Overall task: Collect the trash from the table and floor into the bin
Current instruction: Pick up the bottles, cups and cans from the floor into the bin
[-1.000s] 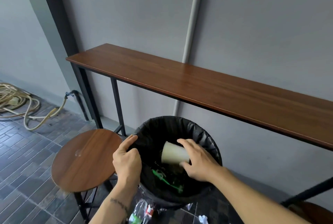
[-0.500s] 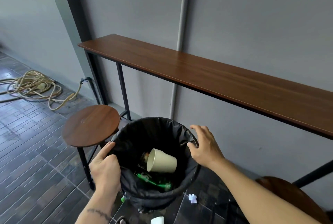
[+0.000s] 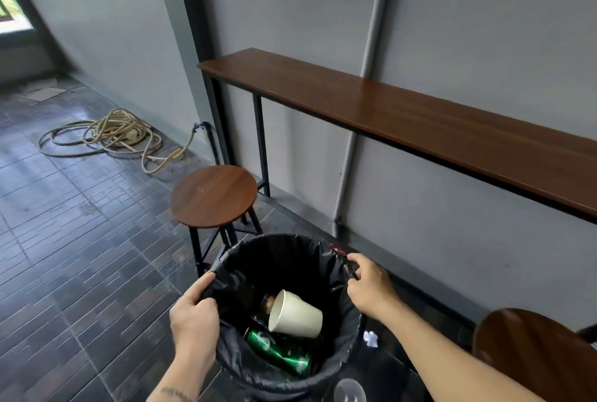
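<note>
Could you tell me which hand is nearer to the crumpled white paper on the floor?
Right. The right hand grips the bin rim just above the paper; the left hand holds the opposite rim, across the bin.

Bin [image 3: 350, 333] mouth open between the two sets of fingers; access from above unobstructed. Left hand [image 3: 193, 314] and right hand [image 3: 368, 288] clamped on opposite rim edges. Below the fingers, paper cup [image 3: 295, 314] and green can [image 3: 277, 353] filling the bottom. Round stool [image 3: 213, 196] just beyond left fingertips. Table [image 3: 420, 117] well beyond right fingertips, against the wall.
</note>
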`<act>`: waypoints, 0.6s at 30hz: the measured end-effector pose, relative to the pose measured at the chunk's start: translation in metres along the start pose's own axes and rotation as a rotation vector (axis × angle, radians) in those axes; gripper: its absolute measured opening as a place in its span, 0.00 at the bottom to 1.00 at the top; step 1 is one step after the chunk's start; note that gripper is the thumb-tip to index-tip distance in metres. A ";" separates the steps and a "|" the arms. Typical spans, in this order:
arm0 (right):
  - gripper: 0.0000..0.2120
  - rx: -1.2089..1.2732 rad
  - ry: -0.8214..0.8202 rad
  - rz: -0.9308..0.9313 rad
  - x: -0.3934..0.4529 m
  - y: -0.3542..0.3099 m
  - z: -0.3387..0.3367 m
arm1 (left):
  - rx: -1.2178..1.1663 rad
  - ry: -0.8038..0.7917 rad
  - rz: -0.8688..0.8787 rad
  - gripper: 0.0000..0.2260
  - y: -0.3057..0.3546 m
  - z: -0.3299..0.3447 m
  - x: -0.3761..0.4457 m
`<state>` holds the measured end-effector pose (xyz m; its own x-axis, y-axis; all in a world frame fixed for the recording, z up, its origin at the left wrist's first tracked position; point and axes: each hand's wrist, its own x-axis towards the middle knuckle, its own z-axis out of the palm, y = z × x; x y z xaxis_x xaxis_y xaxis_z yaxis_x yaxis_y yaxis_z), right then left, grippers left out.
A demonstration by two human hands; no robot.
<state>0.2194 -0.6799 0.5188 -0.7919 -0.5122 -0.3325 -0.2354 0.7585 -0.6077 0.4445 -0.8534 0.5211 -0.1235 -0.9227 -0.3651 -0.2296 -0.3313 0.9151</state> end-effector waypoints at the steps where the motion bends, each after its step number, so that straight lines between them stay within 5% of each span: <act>1: 0.28 -0.006 -0.018 0.008 -0.004 -0.002 0.009 | 0.039 -0.007 -0.005 0.28 -0.006 -0.009 0.005; 8: 0.24 -0.034 -0.021 0.037 -0.028 0.002 0.086 | 0.236 -0.030 -0.036 0.29 -0.054 -0.053 0.025; 18: 0.30 -0.202 -0.058 0.051 -0.039 0.057 0.210 | 0.435 0.024 -0.078 0.27 -0.170 -0.064 0.069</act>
<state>0.3556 -0.7009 0.3453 -0.7733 -0.4891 -0.4035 -0.3089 0.8463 -0.4339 0.5366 -0.8730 0.3508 -0.0682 -0.9045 -0.4211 -0.6230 -0.2911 0.7261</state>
